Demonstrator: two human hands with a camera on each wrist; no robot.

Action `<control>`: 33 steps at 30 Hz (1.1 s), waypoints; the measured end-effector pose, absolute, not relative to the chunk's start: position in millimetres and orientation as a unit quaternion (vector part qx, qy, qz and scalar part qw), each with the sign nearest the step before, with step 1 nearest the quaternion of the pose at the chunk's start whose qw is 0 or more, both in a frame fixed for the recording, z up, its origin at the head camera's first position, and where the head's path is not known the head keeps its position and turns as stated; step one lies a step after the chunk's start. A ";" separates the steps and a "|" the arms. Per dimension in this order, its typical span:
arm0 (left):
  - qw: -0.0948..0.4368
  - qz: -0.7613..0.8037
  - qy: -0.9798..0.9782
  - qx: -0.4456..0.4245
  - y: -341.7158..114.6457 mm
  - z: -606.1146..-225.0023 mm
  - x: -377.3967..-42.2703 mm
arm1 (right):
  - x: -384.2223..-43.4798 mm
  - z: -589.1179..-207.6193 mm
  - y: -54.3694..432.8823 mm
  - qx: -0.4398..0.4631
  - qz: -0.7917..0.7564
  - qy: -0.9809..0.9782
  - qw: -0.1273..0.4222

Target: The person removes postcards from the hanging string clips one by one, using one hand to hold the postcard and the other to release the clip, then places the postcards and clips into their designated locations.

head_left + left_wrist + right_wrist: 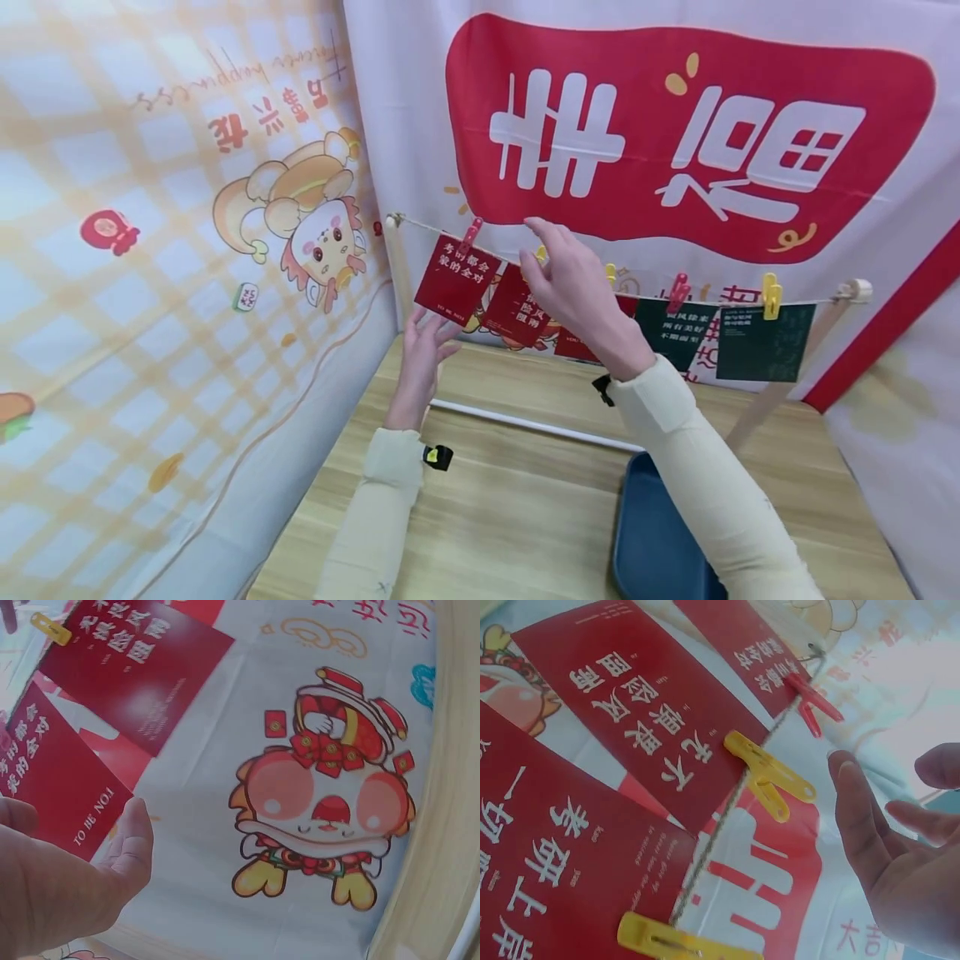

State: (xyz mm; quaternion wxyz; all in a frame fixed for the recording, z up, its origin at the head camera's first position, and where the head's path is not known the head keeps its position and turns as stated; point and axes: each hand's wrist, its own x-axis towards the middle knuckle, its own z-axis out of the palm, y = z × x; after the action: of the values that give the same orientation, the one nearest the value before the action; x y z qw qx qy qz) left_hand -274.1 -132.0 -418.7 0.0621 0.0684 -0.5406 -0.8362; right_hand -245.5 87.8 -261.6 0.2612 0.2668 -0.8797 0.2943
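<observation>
Your left hand [423, 354], fingers apart, is perhaps touching the red card [454, 282] above; near your empty, unclenched right hand [579, 290], a red clothespin [471, 235] is suspending that card from twine [712, 840].

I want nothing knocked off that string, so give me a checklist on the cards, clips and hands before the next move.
1. String fixed to left post and right post: ok, it reaches both.
2. Leftmost red card clipped: ok, by a red clip.
3. Second red card clipped: ok, by a yellow clip.
4. Right hand empty: ok, it holds nothing.
5. Left hand clear of the leftmost red card: cannot tell; fingers are at its lower edge, contact unclear.
6. Second red card unobstructed in the head view: not ok, the right hand covers part.
</observation>
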 end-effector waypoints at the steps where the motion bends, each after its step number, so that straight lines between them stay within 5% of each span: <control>1: 0.062 -0.840 -0.534 0.070 -131.6 -417.9 -274.5 | -247.9 -260.4 85.9 0.260 0.293 -0.885 0.252; 19: 0.069 -0.844 -0.525 0.084 -126.8 -430.0 -282.8 | -283.3 -247.3 49.5 0.196 0.332 -0.915 0.118; 33: 0.078 -0.851 -0.515 0.068 -124.4 -442.7 -275.5 | -291.7 -251.6 36.0 0.205 0.404 -0.887 0.093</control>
State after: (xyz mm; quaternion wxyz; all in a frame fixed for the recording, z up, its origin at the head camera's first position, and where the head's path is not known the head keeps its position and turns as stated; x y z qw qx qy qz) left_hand -275.5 -124.4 -442.7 0.0784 0.0684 -0.5153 -0.8507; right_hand -291.7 36.0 -251.6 0.0930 0.2046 -0.8866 0.4043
